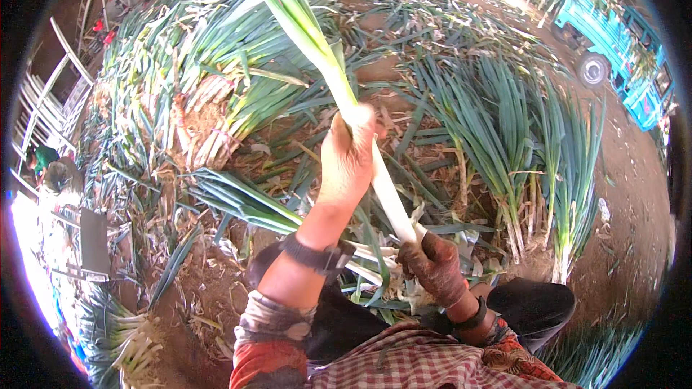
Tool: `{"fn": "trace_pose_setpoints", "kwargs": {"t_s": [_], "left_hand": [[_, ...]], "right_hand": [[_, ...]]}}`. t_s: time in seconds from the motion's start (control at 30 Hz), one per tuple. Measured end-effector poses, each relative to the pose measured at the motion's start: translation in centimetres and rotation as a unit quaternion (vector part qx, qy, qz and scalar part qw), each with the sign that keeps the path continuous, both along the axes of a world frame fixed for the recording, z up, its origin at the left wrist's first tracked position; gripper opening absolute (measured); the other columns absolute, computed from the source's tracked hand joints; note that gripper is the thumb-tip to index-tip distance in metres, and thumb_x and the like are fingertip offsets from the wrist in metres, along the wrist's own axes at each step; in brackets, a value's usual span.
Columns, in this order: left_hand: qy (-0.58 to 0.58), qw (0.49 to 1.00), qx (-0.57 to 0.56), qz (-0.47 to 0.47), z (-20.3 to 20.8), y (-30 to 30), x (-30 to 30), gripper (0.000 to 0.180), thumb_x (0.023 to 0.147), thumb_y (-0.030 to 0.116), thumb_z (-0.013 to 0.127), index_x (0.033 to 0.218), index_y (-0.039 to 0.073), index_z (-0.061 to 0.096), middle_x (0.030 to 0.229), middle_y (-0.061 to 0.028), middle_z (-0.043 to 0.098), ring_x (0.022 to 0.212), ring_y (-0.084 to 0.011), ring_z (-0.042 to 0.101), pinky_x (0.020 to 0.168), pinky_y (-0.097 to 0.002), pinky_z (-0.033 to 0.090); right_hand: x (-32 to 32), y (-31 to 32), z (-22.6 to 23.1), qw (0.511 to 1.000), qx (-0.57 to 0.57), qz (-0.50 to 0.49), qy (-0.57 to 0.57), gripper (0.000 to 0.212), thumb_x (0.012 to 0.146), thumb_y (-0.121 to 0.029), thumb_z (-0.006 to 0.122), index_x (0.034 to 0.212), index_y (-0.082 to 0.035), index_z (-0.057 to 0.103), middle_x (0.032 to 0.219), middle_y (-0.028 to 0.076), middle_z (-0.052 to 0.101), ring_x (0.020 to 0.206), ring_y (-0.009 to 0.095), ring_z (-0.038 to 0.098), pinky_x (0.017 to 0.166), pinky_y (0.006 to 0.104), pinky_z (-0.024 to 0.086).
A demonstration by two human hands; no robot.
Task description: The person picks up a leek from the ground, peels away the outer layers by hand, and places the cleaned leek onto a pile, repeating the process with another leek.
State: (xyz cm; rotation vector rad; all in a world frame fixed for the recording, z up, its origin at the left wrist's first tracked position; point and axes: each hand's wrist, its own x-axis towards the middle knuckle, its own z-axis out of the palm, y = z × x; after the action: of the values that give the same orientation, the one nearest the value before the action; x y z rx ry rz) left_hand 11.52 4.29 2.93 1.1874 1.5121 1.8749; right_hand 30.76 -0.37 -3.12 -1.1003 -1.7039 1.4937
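A long green onion (393,198) with a white shank slants up in front of me, its green leaves reaching the top of the view. My left hand (349,151) is wrapped round it where the white turns green; its fingertips are slightly blurred. Lower down, my right hand (435,266), dark with soil, grips the root end. A thin loose strip of skin (418,217) stands off the shank just above the right hand. The root tip is hidden by that hand. More green onions (249,198) lie under and beside my left forearm, their white ends pointing toward my lap.
A large heap of green onions (173,43) spreads at the far left. Bundles (497,137) lean at the right. Trimmed white-ended onions (137,349) lie at the lower left. A turquoise cart (613,54) stands far right; metal frames (68,72) and a person (47,162) are at the left.
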Motion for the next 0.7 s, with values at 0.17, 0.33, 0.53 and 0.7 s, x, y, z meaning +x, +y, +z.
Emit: {"fn": "trace_pose_setpoints", "kwargs": {"t_s": [0.17,0.33,0.53,0.7], "left_hand": [[-0.193,0.980,0.022,0.046,0.4,0.0,-0.9,0.050,0.092,0.042,0.030,0.078,0.000,0.054,0.057,-0.0033,0.053,0.051,-0.0123,0.051,0.049,-0.0255,0.041],[-0.290,0.954,0.071,-0.029,-0.1,-0.2,-0.6,0.033,0.090,0.032,0.043,0.086,0.000,0.053,0.065,-0.0057,0.053,0.052,-0.0146,0.052,0.049,-0.0260,0.044],[-0.435,0.893,0.096,-0.071,-0.3,0.0,-0.5,0.026,0.087,0.029,0.049,0.093,0.004,0.053,0.074,-0.0067,0.055,0.060,-0.0154,0.052,0.056,-0.0265,0.046],[-0.354,0.929,0.073,-0.083,0.0,0.1,-1.5,0.038,0.088,0.043,0.040,0.096,0.009,0.054,0.073,-0.0044,0.055,0.057,-0.0133,0.050,0.050,-0.0233,0.042]], "right_hand": [[-0.7,-0.4,0.9,0.995,-0.079,0.037,0.041,0.030,0.080,-0.022,0.061,0.059,-0.004,0.048,0.052,-0.001,0.046,0.049,0.005,0.040,0.042,0.0233,0.034],[-0.7,-0.6,2.2,0.971,-0.186,0.079,0.124,0.024,0.082,-0.022,0.058,0.077,0.001,0.057,0.060,-0.003,0.050,0.050,0.005,0.044,0.043,0.0208,0.034],[-0.2,0.0,2.4,0.967,-0.170,0.100,0.161,0.023,0.084,-0.019,0.055,0.080,0.003,0.058,0.063,0.000,0.053,0.052,0.007,0.048,0.045,0.0214,0.036],[-0.4,0.0,1.9,0.967,-0.170,0.109,0.156,0.032,0.082,-0.024,0.056,0.091,0.007,0.057,0.057,0.003,0.052,0.045,0.009,0.045,0.041,0.0212,0.035]]}}
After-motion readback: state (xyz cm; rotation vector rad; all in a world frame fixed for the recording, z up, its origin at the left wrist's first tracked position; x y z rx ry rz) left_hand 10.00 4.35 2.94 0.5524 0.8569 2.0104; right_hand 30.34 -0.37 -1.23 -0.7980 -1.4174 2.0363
